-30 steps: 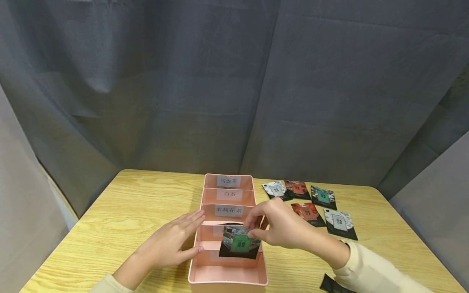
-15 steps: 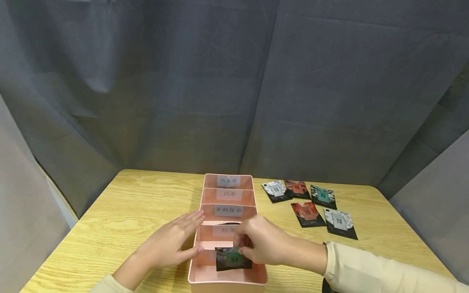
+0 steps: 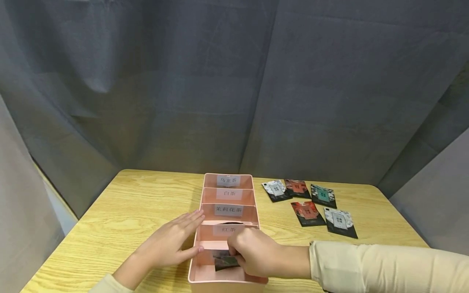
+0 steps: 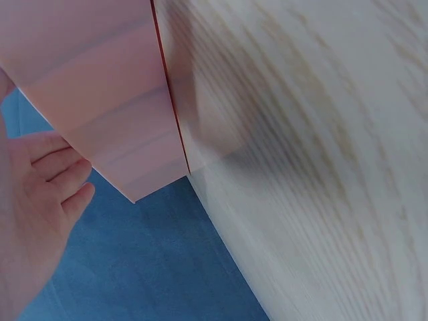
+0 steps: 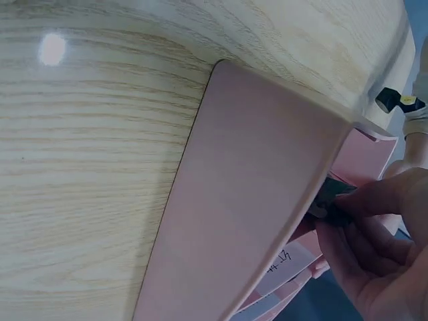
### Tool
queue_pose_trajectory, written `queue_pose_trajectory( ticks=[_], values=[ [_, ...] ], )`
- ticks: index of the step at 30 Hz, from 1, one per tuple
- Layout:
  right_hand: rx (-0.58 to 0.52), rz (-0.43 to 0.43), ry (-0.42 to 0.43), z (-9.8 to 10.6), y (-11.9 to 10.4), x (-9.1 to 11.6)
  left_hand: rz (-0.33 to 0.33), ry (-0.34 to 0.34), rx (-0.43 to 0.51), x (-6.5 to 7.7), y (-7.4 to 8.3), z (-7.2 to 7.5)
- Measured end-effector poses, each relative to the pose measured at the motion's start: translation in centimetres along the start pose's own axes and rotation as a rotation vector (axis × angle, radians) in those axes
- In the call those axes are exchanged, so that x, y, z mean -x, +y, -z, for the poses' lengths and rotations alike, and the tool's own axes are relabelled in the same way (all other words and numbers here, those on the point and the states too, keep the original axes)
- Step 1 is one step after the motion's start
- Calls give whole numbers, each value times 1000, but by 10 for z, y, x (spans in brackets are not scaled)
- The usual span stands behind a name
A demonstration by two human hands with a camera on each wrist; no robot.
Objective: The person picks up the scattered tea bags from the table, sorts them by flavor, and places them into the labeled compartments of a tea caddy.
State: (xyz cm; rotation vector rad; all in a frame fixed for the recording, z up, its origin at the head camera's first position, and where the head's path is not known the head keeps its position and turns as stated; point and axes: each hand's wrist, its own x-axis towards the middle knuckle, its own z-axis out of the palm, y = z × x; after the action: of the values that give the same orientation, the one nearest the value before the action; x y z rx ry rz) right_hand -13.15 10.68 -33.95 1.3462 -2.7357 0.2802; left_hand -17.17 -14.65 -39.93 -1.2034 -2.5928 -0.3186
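A long pink divided box (image 3: 227, 281) stands on the table, with paper labels in Chinese on its inner walls. My right hand (image 3: 256, 250) reaches into its front compartment and pinches a dark tea packet with a green patch (image 3: 225, 262). The hand covers the packet's right part. In the right wrist view the thumb and fingers close on the packet (image 5: 331, 194) beside the box's side wall (image 5: 247, 180). My left hand (image 3: 170, 240) rests against the box's left rim, fingers extended. The left wrist view has this hand (image 4: 40, 187) touching the pink wall (image 4: 100, 93).
Several tea packets lie flat on the table (image 3: 121, 228) to the right of the box: white ones (image 3: 340, 222), red ones (image 3: 307, 213) and a green one (image 3: 323, 195). A dark packet edge (image 3: 229, 223) shows in the third compartment from the back. Grey cloth (image 3: 234, 89) hangs behind.
My right hand has moved down and toward the front of the box, lowering the green packet from above the dividers into the front compartment. The left hand has stayed in place.
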Motion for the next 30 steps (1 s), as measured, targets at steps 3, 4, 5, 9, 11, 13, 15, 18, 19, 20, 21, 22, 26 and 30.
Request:
queue_pose_trajectory(
  ticks=[3, 4, 5, 9, 11, 13, 15, 18, 19, 20, 21, 22, 26, 30],
  values=[
    [15, -1, -2, 0, -1, -2, 3, -5, -3, 0, 0, 0],
    [13, -4, -6, 0, -1, -3, 3, -5, -5, 0, 0, 1],
    [10, -8, -11, 1, -1, -4, 3, -4, -5, 0, 0, 1],
    [8, -21, -23, 2, -3, -7, 4, 0, -2, 0, -1, 1],
    [22, -29, -16, 1, -4, -7, 6, -1, -2, 0, -1, 1],
    [32, -36, -5, 0, -5, -6, 9, -5, -1, 1, 0, 0],
    [38, -40, 2, -2, -6, -5, 9, -8, -3, 1, 0, 0],
    [46, -35, 9, -4, -6, -2, 10, -9, -6, 1, 0, 0],
    [42, -34, 7, -4, -6, -2, 10, -8, -7, 1, 0, 0],
    [35, -33, 7, -4, -6, -2, 10, -8, -10, 1, 0, 0],
    [28, -30, 10, -4, -6, -2, 10, -7, -10, 1, 0, 0],
    [17, -28, 9, -4, -6, -2, 10, -6, -10, 1, 0, 0],
    [-39, -29, -22, -2, -4, -4, 8, -4, -10, 1, -1, 0],
    [-101, -53, -92, 4, -3, -6, 6, -5, -10, 1, -1, 0]
  ],
)
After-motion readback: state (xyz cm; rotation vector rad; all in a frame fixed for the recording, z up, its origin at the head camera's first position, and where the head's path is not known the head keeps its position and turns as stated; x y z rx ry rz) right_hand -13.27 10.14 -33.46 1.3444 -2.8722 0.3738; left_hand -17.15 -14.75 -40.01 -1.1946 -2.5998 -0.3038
